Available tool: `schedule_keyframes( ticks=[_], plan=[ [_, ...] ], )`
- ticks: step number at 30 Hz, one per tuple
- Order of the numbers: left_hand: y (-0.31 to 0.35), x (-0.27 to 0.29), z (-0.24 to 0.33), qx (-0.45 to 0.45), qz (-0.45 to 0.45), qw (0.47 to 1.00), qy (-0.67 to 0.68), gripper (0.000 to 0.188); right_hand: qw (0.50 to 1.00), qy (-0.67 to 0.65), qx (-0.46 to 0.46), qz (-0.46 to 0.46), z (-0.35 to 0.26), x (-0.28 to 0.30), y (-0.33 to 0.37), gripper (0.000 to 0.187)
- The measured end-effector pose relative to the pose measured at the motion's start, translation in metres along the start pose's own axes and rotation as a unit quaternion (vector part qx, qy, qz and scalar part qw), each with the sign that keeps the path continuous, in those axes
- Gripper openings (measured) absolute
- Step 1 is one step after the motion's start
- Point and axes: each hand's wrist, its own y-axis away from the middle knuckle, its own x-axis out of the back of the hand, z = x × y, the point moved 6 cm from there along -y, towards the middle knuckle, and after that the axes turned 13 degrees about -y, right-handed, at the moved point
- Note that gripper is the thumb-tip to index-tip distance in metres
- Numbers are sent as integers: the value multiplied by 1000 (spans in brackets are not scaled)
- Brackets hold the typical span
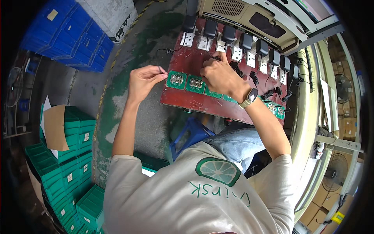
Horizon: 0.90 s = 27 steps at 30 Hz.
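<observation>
My left hand [142, 84] is at the left edge of the dark red board [183, 99], its thumb and fingertips pinched on a small, thin, dark piece [160, 70] whose kind is unclear. Right beside those fingertips lies a green circuit board [177, 79] with round silver parts. My right hand [223, 76] reaches over the middle of the red board, fingers curled, with fingertips near a white socket plate [221, 46]. Dark cable shows by them; whatever they grip is hidden. A second green circuit board [195, 83] sits left of this hand, and further ones continue rightward, partly under my wrist.
Black power adapters [210, 29] stand in a row along the far edge, with bundled black cables [271, 93] at right. Beyond is a beige machine casing [249, 15]. Blue crates [70, 35] and green crates [66, 167] are stacked at left. A blue stool [189, 134] stands below.
</observation>
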Motion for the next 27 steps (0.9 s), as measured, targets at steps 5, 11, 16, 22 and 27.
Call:
schedule_keyframes(
  ticks=[5,11,16,22,27],
  plan=[
    [-6,-30,1,-3,-19,1000,-22,18,995,80,34,51,-25,-7,0,11],
    [-13,-48,14,-56,13,966,-253,14,993,92,20,67,-28,-21,-3,11],
    [-6,-53,15,-138,24,930,-341,22,988,76,-30,129,-33,-10,12,13],
    [4,-68,34,-220,69,902,-366,22,968,-100,-57,222,-89,47,76,38],
    [56,-51,55,-259,266,853,-367,22,910,-324,-87,245,-119,56,165,38]
  ],
)
